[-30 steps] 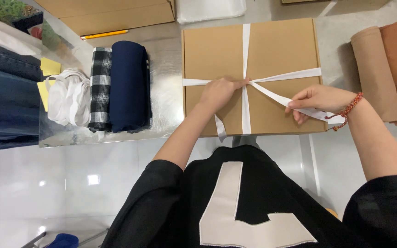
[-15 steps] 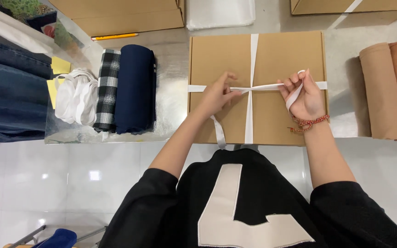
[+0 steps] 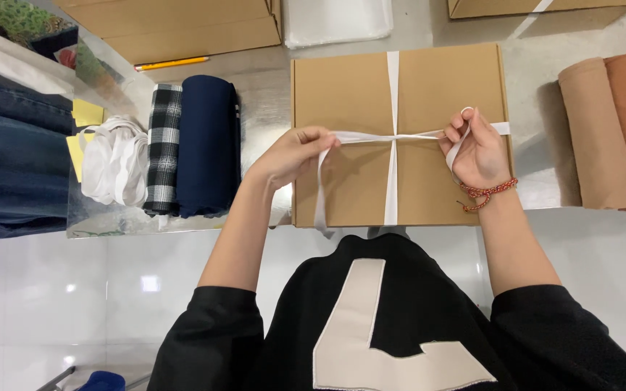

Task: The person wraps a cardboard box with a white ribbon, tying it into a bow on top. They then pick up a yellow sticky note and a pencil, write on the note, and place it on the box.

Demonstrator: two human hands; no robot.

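A flat brown cardboard box [image 3: 349, 94] lies on the grey table, crossed by a white ribbon [image 3: 392, 87] running lengthwise and crosswise. My left hand [image 3: 295, 152] pinches one ribbon end over the box's left side, and the loose tail hangs down past the front edge. My right hand [image 3: 476, 148], with a red cord bracelet on the wrist, grips the other ribbon end near the box's right edge. The ribbon is stretched taut between both hands over the crossing point.
Left of the box lie a folded navy cloth [image 3: 208, 145], a black-and-white checked cloth [image 3: 162, 148], a bundle of white ribbon [image 3: 114, 159] and stacked jeans [image 3: 12, 166]. Rolled tan and brown fabrics [image 3: 606, 130] lie at the right. More cardboard boxes [image 3: 182, 25] and a yellow pencil [image 3: 172, 64] sit behind.
My left hand has moved left from the ribbon crossing, pulling its end outward. My right hand stays near the right edge, and the ribbon between them has drawn tight.
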